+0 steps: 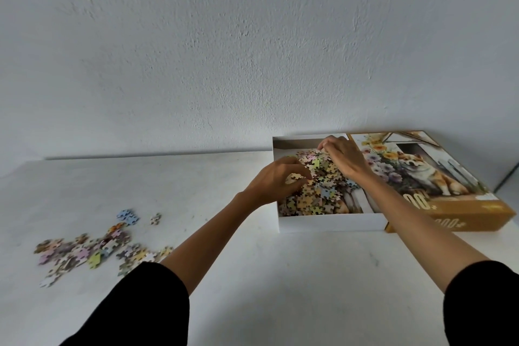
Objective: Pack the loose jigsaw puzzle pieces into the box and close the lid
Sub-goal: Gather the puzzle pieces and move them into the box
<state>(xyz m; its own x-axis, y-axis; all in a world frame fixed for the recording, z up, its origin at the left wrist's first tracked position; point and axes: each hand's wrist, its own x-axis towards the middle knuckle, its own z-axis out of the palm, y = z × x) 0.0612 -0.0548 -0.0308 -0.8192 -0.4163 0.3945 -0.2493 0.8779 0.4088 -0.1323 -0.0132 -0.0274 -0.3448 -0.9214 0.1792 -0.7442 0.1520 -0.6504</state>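
Note:
The white puzzle box (331, 225) stands open on the table at centre right, heaped with pastel puzzle pieces (323, 191). Both hands are over that heap. My left hand (276, 181) curls at the box's left side with a few pieces between its fingertips. My right hand (344, 159) rests on the far part of the heap, fingers bent and pinched on pieces near the back wall. The lid (421, 174), printed with a dog and flowers, lies face up to the right of the box. Several loose puzzle pieces (92, 250) remain scattered on the table at the left.
The white table (252, 275) runs up to a white textured wall (252, 50) just behind the box. My black sleeves fill the lower corners. A dark edge shows at the far right beyond the lid.

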